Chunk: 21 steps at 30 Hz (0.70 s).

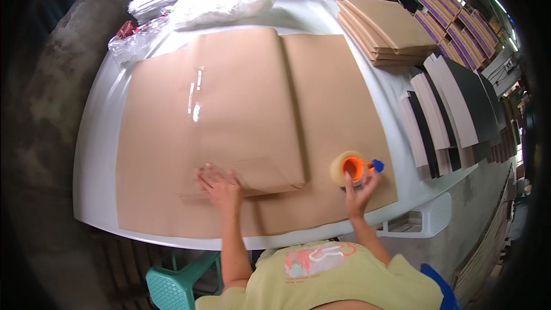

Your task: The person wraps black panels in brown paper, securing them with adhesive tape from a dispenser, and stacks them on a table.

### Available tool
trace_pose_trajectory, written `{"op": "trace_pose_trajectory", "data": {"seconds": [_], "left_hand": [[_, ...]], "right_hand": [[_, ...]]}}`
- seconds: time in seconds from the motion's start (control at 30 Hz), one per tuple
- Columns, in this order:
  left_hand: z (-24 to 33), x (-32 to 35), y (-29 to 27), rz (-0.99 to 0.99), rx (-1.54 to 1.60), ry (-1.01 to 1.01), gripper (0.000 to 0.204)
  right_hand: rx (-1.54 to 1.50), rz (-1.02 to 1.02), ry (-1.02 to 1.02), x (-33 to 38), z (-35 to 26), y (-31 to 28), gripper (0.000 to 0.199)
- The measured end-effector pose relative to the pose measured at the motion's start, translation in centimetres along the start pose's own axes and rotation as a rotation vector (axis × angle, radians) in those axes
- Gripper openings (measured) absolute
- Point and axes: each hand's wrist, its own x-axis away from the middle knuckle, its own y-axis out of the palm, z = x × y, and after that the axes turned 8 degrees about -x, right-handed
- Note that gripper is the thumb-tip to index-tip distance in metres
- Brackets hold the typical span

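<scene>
A flat package wrapped in brown kraft paper (247, 109) lies on a larger brown paper sheet (155, 201) on the white table. Strips of clear tape shine along its left part. My left hand (219, 186) rests with spread fingers on the package's near left corner, pressing the paper there. Over the sheet, to the right of the package, my right hand (360, 190) grips a tape dispenser (351, 166) with an orange hub, a roll of tape and a blue end. Its thumb is at the roll's near side; the other fingers are partly hidden.
Wrapped brown packages (390, 23) are stacked at the far right. Black and white panels (459, 103) stand along the right edge. Clear plastic bags (224, 6) lie at the back left. A green stool (172, 287) and a white stool (433, 215) are beside the table (94, 155).
</scene>
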Motion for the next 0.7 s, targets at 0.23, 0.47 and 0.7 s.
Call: {"op": "trace_pose_trajectory", "data": {"seconds": [0.23, 0.47, 0.7], "left_hand": [[0.6, -1.5, 1.4, -0.059, -0.159, -0.114, 0.06], [0.7, -2.6, 0.5, -0.174, -0.197, -0.184, 0.064], [1.6, -2.7, 0.7, -0.158, -0.028, -0.311, 0.069]], "right_hand": [[-0.692, 0.088, 0.263, -11.2, -1.3, -12.4, 0.079], [-0.18, -0.273, 0.32, -8.4, 1.1, -12.2, 0.017], [-0.373, -0.195, 1.043, -1.1, 3.8, -6.5, 0.072]]}}
